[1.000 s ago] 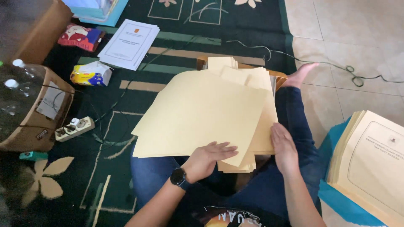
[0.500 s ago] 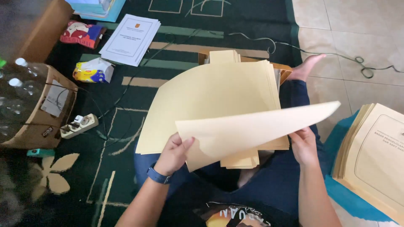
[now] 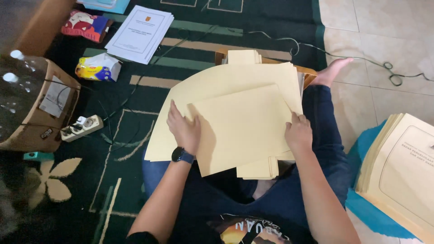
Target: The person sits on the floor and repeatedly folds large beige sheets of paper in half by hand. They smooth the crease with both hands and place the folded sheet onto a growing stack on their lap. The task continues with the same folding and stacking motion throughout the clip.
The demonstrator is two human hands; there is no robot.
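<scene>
The left hand lies flat, fingers spread, pressing down on the left edge of the top cream sheet; a dark watch sits on its wrist. The right hand rests palm down with fingers curled over that sheet's right edge, so the sheet lies between both hands. Beneath it spreads a larger stack of cream sheets across the person's lap, on a wooden board. Leftward on the green rug lie a power strip, a cardboard box and a white booklet. To the right, well apart, another cream pile sits near the tiled floor, where open room remains.
</scene>
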